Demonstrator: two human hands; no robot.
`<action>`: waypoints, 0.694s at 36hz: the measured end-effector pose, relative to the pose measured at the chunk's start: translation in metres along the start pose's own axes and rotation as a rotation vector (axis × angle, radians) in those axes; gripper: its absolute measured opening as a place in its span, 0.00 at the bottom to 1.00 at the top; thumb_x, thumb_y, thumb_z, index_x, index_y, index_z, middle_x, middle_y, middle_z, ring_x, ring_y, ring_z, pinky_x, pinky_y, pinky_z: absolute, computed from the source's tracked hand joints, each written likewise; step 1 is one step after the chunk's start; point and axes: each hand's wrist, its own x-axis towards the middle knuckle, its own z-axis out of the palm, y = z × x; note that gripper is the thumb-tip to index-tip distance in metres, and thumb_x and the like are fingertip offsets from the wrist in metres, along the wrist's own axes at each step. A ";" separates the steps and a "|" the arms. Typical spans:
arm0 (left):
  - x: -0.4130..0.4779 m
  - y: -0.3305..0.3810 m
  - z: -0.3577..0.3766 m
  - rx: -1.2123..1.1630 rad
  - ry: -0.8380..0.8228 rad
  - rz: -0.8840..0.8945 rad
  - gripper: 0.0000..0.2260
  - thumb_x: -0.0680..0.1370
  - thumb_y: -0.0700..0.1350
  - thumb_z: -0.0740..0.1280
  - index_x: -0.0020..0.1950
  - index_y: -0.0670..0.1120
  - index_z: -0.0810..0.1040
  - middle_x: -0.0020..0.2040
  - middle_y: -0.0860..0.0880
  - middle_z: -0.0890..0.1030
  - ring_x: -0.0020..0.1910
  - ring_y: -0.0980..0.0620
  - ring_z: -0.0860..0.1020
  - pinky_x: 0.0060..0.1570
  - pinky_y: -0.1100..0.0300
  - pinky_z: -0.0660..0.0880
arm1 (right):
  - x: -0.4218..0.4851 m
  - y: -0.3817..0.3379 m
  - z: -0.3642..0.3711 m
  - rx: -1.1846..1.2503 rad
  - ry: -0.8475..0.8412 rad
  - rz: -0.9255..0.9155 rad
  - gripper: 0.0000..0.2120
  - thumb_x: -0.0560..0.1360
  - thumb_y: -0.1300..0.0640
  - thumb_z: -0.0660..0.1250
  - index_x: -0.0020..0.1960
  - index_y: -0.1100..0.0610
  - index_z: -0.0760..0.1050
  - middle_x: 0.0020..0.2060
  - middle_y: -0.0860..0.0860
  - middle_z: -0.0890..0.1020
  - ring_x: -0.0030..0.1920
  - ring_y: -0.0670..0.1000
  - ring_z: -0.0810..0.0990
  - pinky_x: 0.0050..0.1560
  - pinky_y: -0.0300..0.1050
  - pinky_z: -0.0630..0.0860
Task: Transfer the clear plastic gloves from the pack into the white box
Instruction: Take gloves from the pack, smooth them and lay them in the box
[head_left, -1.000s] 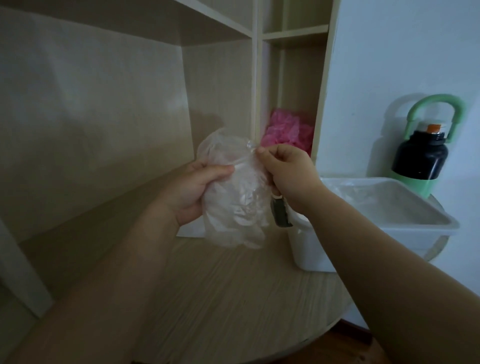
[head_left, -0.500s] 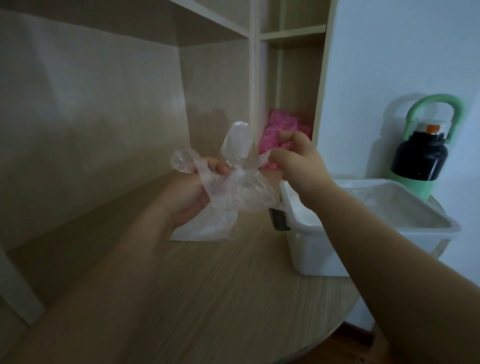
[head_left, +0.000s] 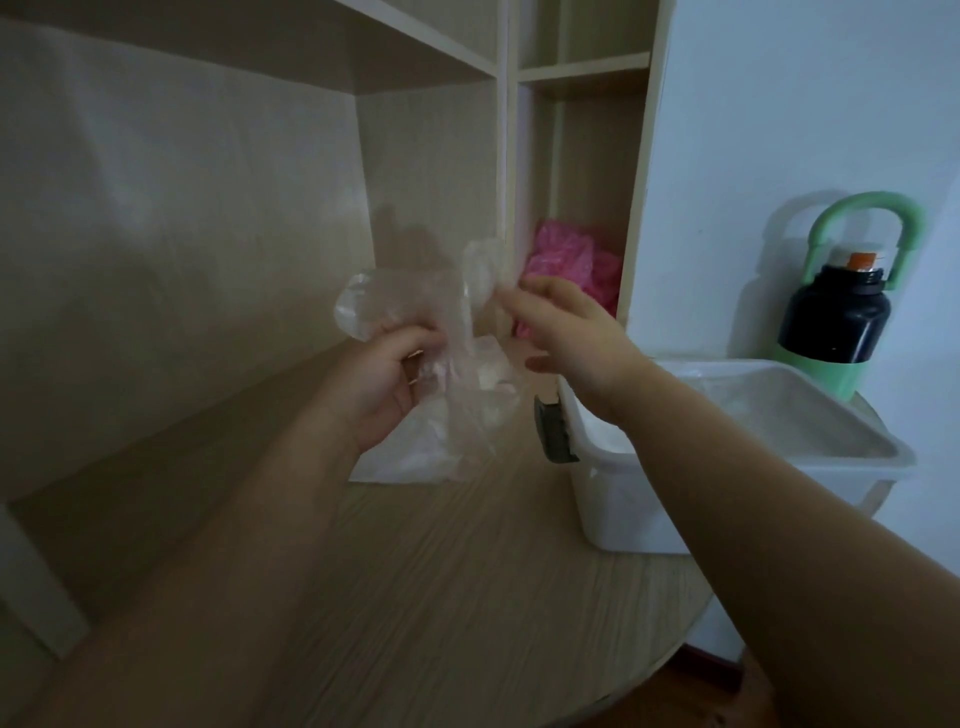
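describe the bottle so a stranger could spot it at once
Start at the round wooden table and find the white box on its right side. Just behind the box, against the pale wall, stands the bottle. It alone is black, with a green base and a green loop handle.

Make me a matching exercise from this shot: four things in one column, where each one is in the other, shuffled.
1 clear plastic pack
2 white box
3 black bottle
4 pink bundle

A in the shelf compartment
B standing behind the box
C gripped by the left hand
D open-topped, on the table

Pairs: 1-C, 2-D, 3-B, 4-A
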 end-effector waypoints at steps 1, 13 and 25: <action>0.001 -0.001 0.000 0.043 0.049 -0.008 0.08 0.78 0.36 0.61 0.43 0.45 0.77 0.31 0.52 0.78 0.29 0.59 0.77 0.34 0.64 0.75 | -0.001 -0.003 -0.001 0.011 0.036 -0.011 0.18 0.74 0.40 0.64 0.58 0.50 0.72 0.52 0.47 0.77 0.51 0.47 0.77 0.53 0.46 0.76; 0.003 0.003 0.012 0.371 0.292 0.206 0.14 0.64 0.49 0.73 0.47 0.46 0.83 0.42 0.48 0.85 0.42 0.52 0.83 0.40 0.59 0.78 | -0.010 -0.013 0.007 0.055 -0.294 0.098 0.15 0.73 0.50 0.69 0.55 0.58 0.79 0.46 0.52 0.84 0.46 0.50 0.83 0.50 0.47 0.79; 0.024 0.002 0.041 0.688 0.718 0.276 0.17 0.71 0.52 0.71 0.58 0.48 0.74 0.60 0.48 0.73 0.53 0.52 0.74 0.52 0.61 0.71 | -0.004 0.000 -0.061 0.100 0.176 0.317 0.14 0.77 0.64 0.58 0.33 0.58 0.68 0.24 0.53 0.70 0.19 0.48 0.63 0.21 0.36 0.62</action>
